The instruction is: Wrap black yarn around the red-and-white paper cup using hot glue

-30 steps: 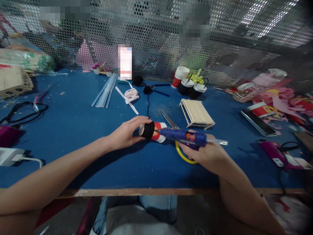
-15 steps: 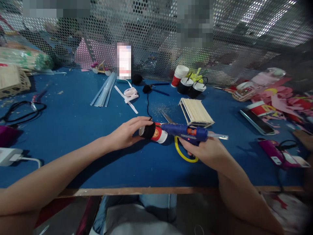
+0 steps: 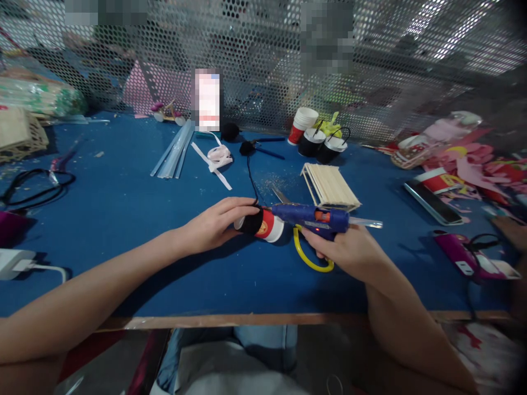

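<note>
My left hand is closed on a paper cup lying on its side, red and white at one end and wound with black yarn at the other. The yarn trails up the table to a small black ball. In my right hand is a blue glue gun with a clear glue stick out of its back and a small red light on. Its nozzle points left, at the edge of the yarn; whether it touches I cannot tell. Yellow-handled scissors lie beneath the gun.
A small wooden-stick stand lies beyond the gun. Black-wrapped cups and stacked paper cups stand at the back. Glue sticks and white ribbon lie left of centre. A phone and purple device are at right.
The glue gun's nozzle has shifted slightly left and up along the yarn's edge. More of the cup's red band shows. My left hand keeps its hold.
</note>
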`<control>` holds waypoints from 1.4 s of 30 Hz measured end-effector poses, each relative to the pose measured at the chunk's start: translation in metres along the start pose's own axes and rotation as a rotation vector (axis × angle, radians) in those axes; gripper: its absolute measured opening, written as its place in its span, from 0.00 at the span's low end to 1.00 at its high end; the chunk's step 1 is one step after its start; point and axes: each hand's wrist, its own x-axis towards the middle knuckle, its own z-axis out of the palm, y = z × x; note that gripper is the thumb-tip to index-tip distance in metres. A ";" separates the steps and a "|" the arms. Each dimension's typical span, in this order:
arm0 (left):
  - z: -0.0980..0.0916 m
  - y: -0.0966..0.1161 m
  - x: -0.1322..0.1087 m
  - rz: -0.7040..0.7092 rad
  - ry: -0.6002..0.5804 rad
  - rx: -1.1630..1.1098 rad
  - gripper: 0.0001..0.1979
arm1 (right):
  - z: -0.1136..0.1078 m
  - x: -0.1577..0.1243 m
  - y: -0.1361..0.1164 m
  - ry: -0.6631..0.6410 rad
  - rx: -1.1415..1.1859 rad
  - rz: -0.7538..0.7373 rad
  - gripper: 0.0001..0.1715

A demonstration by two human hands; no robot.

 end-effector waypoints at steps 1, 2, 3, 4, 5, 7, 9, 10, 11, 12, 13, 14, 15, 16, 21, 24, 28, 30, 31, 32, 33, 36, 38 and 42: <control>0.000 0.000 0.000 0.000 0.000 0.004 0.20 | 0.001 -0.001 0.001 -0.013 -0.034 -0.032 0.12; 0.000 0.000 0.000 -0.004 0.003 0.004 0.20 | 0.001 -0.002 0.002 -0.031 -0.097 -0.089 0.13; 0.000 0.000 0.000 -0.011 0.006 -0.002 0.20 | 0.002 -0.003 0.003 -0.042 -0.170 -0.151 0.15; 0.001 -0.001 0.000 -0.019 0.010 -0.009 0.21 | 0.002 -0.005 0.003 -0.034 -0.228 -0.196 0.16; 0.001 -0.001 0.000 -0.025 0.014 -0.018 0.21 | 0.003 -0.006 0.004 -0.019 -0.285 -0.241 0.18; 0.001 -0.002 0.000 -0.028 0.017 -0.028 0.22 | 0.003 -0.006 0.003 0.013 -0.397 -0.342 0.21; 0.001 -0.002 -0.001 -0.022 0.017 -0.026 0.22 | 0.003 -0.005 0.001 0.035 -0.494 -0.420 0.20; 0.001 -0.002 -0.001 -0.017 0.016 -0.023 0.22 | 0.002 -0.004 -0.001 0.046 -0.533 -0.442 0.20; 0.001 -0.001 -0.001 -0.014 0.017 -0.021 0.22 | 0.001 -0.002 -0.002 0.064 -0.569 -0.467 0.20; 0.001 -0.001 -0.001 -0.018 0.015 -0.023 0.22 | 0.001 -0.002 -0.004 0.091 -0.608 -0.498 0.20; 0.001 -0.001 -0.001 -0.027 0.015 -0.031 0.22 | 0.000 -0.001 -0.006 0.118 -0.649 -0.532 0.21; 0.001 -0.001 -0.001 -0.042 0.017 -0.045 0.22 | 0.000 -0.001 -0.007 0.145 -0.687 -0.569 0.22; 0.001 -0.001 -0.001 -0.060 0.022 -0.063 0.23 | -0.001 -0.001 -0.009 0.167 -0.719 -0.597 0.22; 0.001 -0.001 -0.001 -0.080 0.030 -0.083 0.23 | -0.001 -0.001 -0.010 0.180 -0.745 -0.617 0.22; -0.001 -0.002 0.000 -0.182 0.050 -0.176 0.26 | -0.001 0.000 -0.017 0.216 -0.745 -0.605 0.22; -0.001 -0.001 0.001 -0.245 0.051 -0.229 0.26 | -0.002 0.001 -0.020 0.233 -0.688 -0.598 0.21; 0.000 -0.001 0.002 -0.300 0.061 -0.273 0.27 | -0.002 0.000 -0.023 0.165 -0.570 -0.490 0.21; 0.000 -0.002 0.002 -0.318 0.062 -0.285 0.27 | -0.001 0.001 -0.022 0.128 -0.478 -0.388 0.20; 0.001 -0.002 0.002 -0.320 0.060 -0.292 0.27 | 0.000 0.001 -0.022 0.115 -0.445 -0.342 0.19; 0.001 -0.002 0.001 -0.318 0.059 -0.299 0.27 | 0.000 0.001 -0.021 0.105 -0.427 -0.314 0.19; 0.001 -0.002 0.001 -0.312 0.056 -0.306 0.27 | 0.000 0.002 -0.020 0.100 -0.429 -0.305 0.19; 0.001 -0.001 0.001 -0.307 0.058 -0.317 0.27 | -0.001 0.002 -0.020 0.121 -0.457 -0.380 0.21; 0.001 0.000 0.001 -0.329 0.067 -0.326 0.27 | -0.002 0.001 -0.022 0.130 -0.429 -0.404 0.21; 0.000 0.002 0.003 -0.429 0.060 -0.362 0.27 | -0.004 0.001 -0.030 0.086 -0.196 -0.181 0.14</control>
